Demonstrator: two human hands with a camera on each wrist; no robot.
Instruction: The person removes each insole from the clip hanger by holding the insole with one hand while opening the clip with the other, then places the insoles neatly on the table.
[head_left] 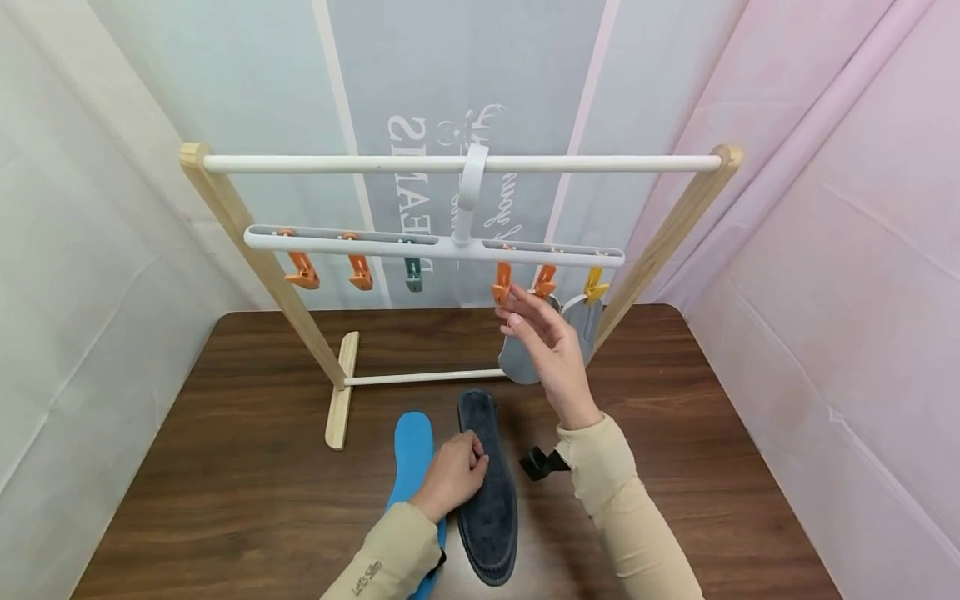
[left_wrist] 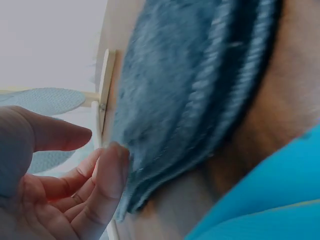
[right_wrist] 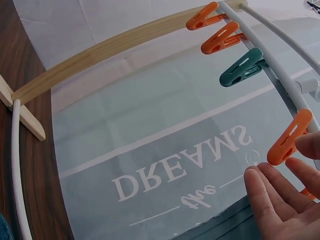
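My right hand is raised at the hanger, its fingertips at the lower end of an orange clip. The right wrist view shows thumb and fingers apart beside that clip. Behind this hand hang grey insoles, under another orange clip and a yellow clip. Low over the table, my left hand is beside dark fuzzy insoles, stacked with two edges showing. Its fingers bend loosely, with a gap between thumb and forefinger. A blue insole lies left of them, partly under the left forearm.
A white clip hanger hangs from the top bar of a wooden-sided rack on the dark wooden table. Two orange clips and a green clip dangle at its left. Curtains surround the table.
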